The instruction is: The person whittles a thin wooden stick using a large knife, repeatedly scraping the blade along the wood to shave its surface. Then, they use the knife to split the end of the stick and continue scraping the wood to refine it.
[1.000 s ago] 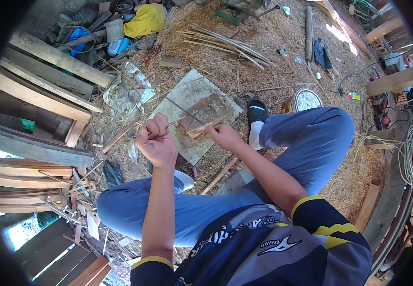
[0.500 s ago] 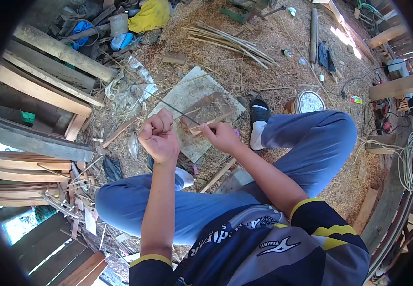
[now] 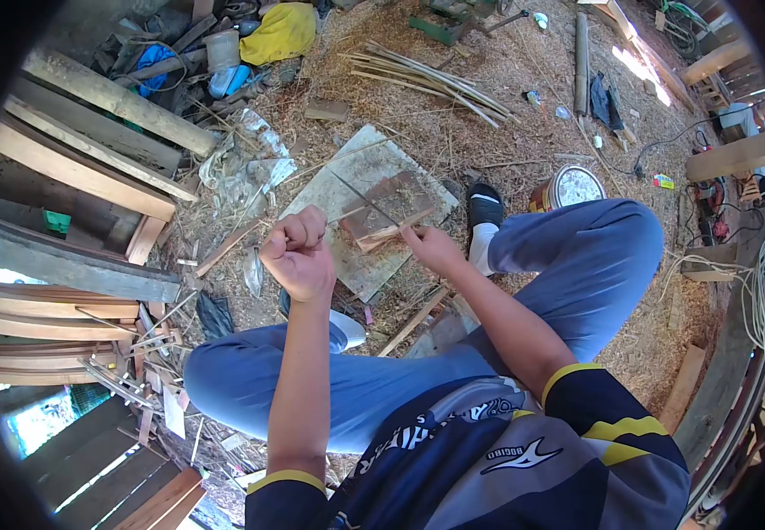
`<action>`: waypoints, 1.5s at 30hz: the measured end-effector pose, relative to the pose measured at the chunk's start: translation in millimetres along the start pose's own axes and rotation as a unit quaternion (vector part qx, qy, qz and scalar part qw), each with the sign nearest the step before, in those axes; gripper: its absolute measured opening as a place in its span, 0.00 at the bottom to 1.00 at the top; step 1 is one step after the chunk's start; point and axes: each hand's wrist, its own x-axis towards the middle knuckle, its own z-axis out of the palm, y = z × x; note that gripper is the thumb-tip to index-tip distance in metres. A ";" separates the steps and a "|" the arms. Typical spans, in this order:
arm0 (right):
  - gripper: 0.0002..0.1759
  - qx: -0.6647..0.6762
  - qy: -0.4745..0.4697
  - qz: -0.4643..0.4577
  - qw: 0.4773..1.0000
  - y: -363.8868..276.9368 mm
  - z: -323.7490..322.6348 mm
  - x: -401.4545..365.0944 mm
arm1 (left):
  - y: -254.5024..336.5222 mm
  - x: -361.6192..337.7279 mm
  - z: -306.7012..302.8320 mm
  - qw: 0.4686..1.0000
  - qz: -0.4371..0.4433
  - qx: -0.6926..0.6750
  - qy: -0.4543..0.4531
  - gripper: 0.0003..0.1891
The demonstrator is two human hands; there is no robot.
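Note:
My left hand (image 3: 299,256) is closed in a fist, with a thin pale stick (image 3: 348,214) poking out on its right side. My right hand (image 3: 436,252) grips what looks like a knife (image 3: 360,194) with a long, narrow, dark blade; its handle is hidden in my fingers. The blade slants up and to the left, passing over a brown wooden block (image 3: 407,198). Beneath the block lies a flat grey slab (image 3: 319,190) on the ground.
Shavings cover the ground. Bamboo strips (image 3: 426,81) lie ahead, with a lidded can (image 3: 577,188) by my right knee. Crumpled plastic (image 3: 223,168) and curved wooden pieces (image 3: 64,309) are at left. Coiled rope (image 3: 764,300) hangs at right.
My right hand has moved right and slightly down, away from my left, taking the knife with it. The pale stick now shows beside my left fist, which has stayed nearly in place.

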 end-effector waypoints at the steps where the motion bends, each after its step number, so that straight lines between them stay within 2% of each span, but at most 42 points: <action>1: 0.38 -0.012 0.005 0.022 1.000 5.0 -0.6 3.0 | -0.9 0.6 -0.2 1.000 -0.004 -0.008 -0.001 0.29; 2: 0.38 -0.001 0.008 0.000 1.000 8.5 2.4 5.5 | -2.9 1.9 -0.5 1.000 -0.008 -0.006 -0.007 0.29; 7: 0.36 0.030 -0.034 -0.107 0.993 -66.3 -15.4 -34.0 | -4.1 2.4 -2.5 1.000 -0.017 0.002 -0.023 0.30; 10: 0.35 0.052 -0.025 -0.142 0.988 -52.4 -6.3 -29.8 | -3.7 -0.6 -4.8 0.999 -0.023 0.007 -0.034 0.31; 13: 0.34 0.043 -0.007 -0.035 0.998 -21.8 3.9 -6.8 | -2.4 -0.4 -8.2 0.999 -0.027 -0.009 -0.036 0.31; 16: 0.35 0.017 -0.008 -0.046 0.999 -41.8 -16.2 -21.4 | -4.2 4.8 -6.6 0.999 -0.006 -0.011 -0.049 0.29; 19: 0.36 0.057 -0.015 -0.121 0.991 -57.8 -15.2 -31.9 | -5.9 7.3 -7.8 0.998 -0.012 -0.022 -0.060 0.29; 22: 0.39 0.010 -0.041 -0.061 0.997 -40.8 -15.6 -22.9 | -0.7 6.1 -4.3 0.998 -0.005 0.003 -0.056 0.28; 25: 0.41 0.001 -0.017 0.053 0.998 -4.1 -9.0 -0.5 | -2.6 9.3 -12.3 0.998 -0.011 -0.024 -0.065 0.28; 28: 0.44 -0.025 0.003 0.046 0.999 -1.7 -8.3 0.0 | -0.9 12.7 -3.2 1.000 -0.001 0.013 -0.027 0.28; 31: 0.43 0.014 -0.003 0.021 1.000 -18.6 -7.1 -1.0 | -0.7 14.4 19.0 0.991 0.008 0.086 0.104 0.27; 34: 0.40 0.051 0.010 -0.008 0.999 -39.5 -10.4 -12.3 | -4.3 15.9 33.2 0.979 0.018 0.037 0.198 0.27; 37: 0.38 0.085 0.024 -0.067 0.994 -57.2 -12.2 -25.2 | -5.8 7.9 12.1 0.995 0.010 0.027 0.092 0.28; 40: 0.37 0.073 -0.005 -0.070 0.995 -64.9 -10.5 -29.8 | -9.0 3.3 2.3 0.998 0.008 0.026 0.051 0.29; 43: 0.32 0.088 0.018 -0.115 0.989 -65.0 -2.6 -34.4 | -11.1 4.5 -0.9 0.998 0.000 0.029 0.048 0.31; 45: 0.35 0.087 0.005 -0.105 0.991 -64.9 -2.5 -35.6 | -10.2 4.9 -2.2 0.998 -0.011 0.045 0.034 0.33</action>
